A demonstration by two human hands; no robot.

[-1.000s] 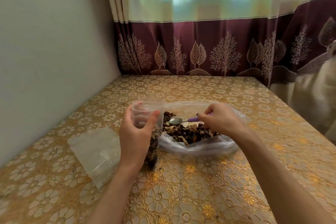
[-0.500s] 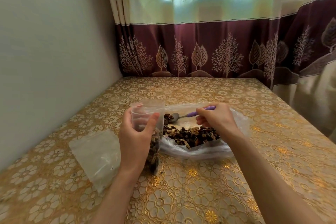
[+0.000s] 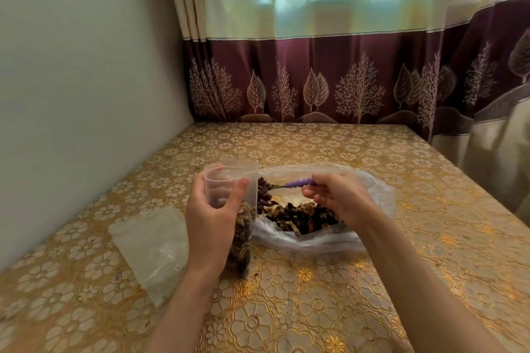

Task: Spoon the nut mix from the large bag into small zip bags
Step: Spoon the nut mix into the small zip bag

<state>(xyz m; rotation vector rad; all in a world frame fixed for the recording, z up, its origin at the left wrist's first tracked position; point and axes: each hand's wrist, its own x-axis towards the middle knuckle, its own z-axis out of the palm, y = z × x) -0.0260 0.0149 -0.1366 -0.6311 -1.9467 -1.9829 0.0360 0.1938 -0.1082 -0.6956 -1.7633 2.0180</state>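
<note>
Left hand (image 3: pixel 210 218) grips the small zip bag (image 3: pixel 241 221); right hand (image 3: pixel 341 198) pinches the spoon (image 3: pixel 298 182). Nuts may spill if its soft mouth sags

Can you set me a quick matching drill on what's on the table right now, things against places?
Things:
1. spoon
2. small bag
3. big bag
4. empty bags

Places:
A. flat on the table, left of the left hand
B. held upright in the left hand
C. pinched in the right hand
D. lying open under the right hand

Pairs: 1-C, 2-B, 3-D, 4-A
</note>
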